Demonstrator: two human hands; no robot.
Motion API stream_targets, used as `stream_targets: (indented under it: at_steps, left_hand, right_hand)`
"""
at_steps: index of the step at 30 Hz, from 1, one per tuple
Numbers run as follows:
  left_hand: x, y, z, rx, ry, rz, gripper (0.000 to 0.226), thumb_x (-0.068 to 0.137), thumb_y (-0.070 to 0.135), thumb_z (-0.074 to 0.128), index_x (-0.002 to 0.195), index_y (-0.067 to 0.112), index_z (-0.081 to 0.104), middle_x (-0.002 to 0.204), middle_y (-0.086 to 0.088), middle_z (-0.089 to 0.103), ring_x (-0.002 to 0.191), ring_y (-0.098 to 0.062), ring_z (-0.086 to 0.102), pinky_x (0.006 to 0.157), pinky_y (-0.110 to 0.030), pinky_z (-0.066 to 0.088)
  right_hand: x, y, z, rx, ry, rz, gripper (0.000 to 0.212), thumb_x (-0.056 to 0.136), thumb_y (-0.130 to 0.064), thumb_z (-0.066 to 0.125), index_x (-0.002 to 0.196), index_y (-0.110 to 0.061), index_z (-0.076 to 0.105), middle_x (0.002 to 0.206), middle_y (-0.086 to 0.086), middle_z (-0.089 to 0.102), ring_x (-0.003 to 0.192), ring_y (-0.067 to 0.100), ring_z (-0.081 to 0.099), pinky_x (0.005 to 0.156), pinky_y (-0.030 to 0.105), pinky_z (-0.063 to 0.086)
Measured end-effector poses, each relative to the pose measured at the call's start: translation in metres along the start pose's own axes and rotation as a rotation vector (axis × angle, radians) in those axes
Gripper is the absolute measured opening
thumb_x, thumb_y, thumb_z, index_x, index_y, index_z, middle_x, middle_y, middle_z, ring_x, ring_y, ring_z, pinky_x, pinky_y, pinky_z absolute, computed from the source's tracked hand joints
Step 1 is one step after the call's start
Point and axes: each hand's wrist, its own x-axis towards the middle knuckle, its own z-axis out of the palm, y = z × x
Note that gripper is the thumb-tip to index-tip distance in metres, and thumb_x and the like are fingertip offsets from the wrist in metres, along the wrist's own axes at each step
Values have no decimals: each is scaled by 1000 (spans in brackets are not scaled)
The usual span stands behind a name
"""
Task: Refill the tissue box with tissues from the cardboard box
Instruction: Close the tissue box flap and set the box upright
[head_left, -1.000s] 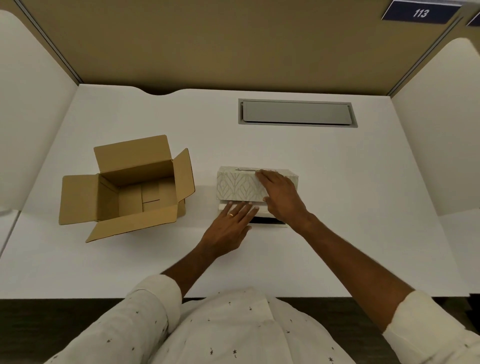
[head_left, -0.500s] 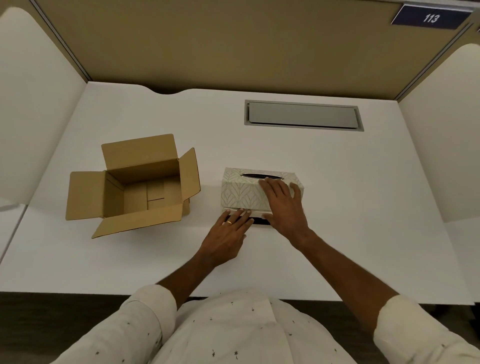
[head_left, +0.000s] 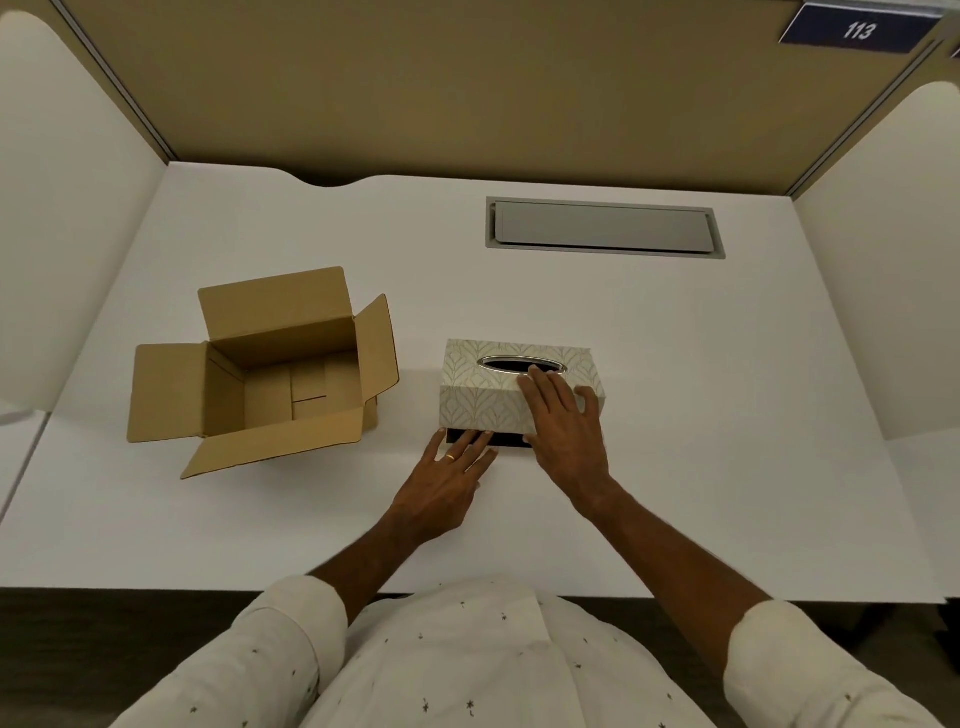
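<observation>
The tissue box (head_left: 483, 395), cream with a leaf pattern and an oval slot on top, stands upright on the white desk (head_left: 701, 415). No tissue shows in the slot. Its black base (head_left: 506, 440) peeks out along the near bottom edge. My right hand (head_left: 563, 431) lies over the box's top and front, thumb on its right end. My left hand (head_left: 447, 483) lies flat on the desk, fingertips touching the black base. The brown cardboard box (head_left: 280, 332) sits to the left with its flaps open; I see only bare cardboard inside.
A grey cable hatch (head_left: 602, 227) is set into the desk behind the tissue box. White side partitions (head_left: 67, 234) and a tan back wall enclose the desk. A sign reading 113 (head_left: 857, 31) hangs at the top right.
The tissue box has tipped from lying on its back to standing upright, so its slot now faces up. My right hand rode along on it; my left fingertips stayed at the base.
</observation>
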Motion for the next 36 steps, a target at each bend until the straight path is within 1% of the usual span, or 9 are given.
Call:
stream_targets:
  at_steps: [3,5,7,9,12,15,18,26,36]
  left_hand:
    - [-2,3,-3,-2,-26,-24,57,106,33,35,158,17,21,167,-8,7,155,-28,8,124,-56,7]
    - [-4,2,-6,-45,63,-16,50,102,29,46,150,15,41,160,-11,35,147,-31,34,119,-53,28]
    - [-6,-1,-7,-100,234,5,38,97,23,57,133,14,60,134,-10,64,123,-31,60,102,-46,49]
    - [-6,-6,-10,-151,387,-4,32,94,23,59,125,15,63,119,-7,68,111,-27,63,91,-42,54]
    - [2,-12,-19,-217,457,-80,40,96,29,55,134,17,52,132,-5,60,126,-23,53,103,-42,48]
    - [12,-16,-23,-197,370,-125,59,100,39,45,153,15,33,161,-6,33,151,-23,25,124,-44,23]
    - [23,-19,-21,-136,262,-121,68,103,45,36,159,12,15,168,-7,11,156,-22,4,126,-42,10]
    - [36,-20,-17,-85,117,-138,69,106,41,33,157,3,8,166,-15,3,154,-29,0,126,-46,14]
    - [70,-20,-38,-99,86,-216,69,107,40,28,157,0,0,167,-17,-2,155,-29,-3,127,-41,13]
  right_hand:
    - [-4,1,5,-6,8,-10,89,81,-27,82,155,-12,36,163,11,33,148,31,36,111,54,36]
    - [-6,1,7,5,9,-19,86,82,-25,81,155,-13,37,163,11,33,147,32,38,109,53,38]
    - [-10,2,12,6,9,-36,79,85,-21,79,153,-14,39,163,10,33,146,31,40,106,50,39]
    - [-17,3,20,8,12,-52,73,89,-15,72,154,-16,38,164,8,31,146,29,40,102,46,41]
    - [-27,3,32,26,-5,-52,74,95,-13,63,159,-15,25,168,5,20,152,26,30,108,45,38]
    - [-29,1,36,40,-3,-37,73,100,-21,57,161,-14,17,169,6,14,155,23,18,120,50,26]
    - [-30,1,39,1,5,-43,67,106,-24,46,161,-13,10,170,8,8,157,24,9,123,52,20]
    - [-25,5,41,46,38,-54,59,108,-17,43,159,-6,16,168,13,12,156,28,11,123,51,23]
    - [-15,42,29,62,66,147,58,108,-19,44,156,2,21,165,19,18,154,33,16,125,46,23]
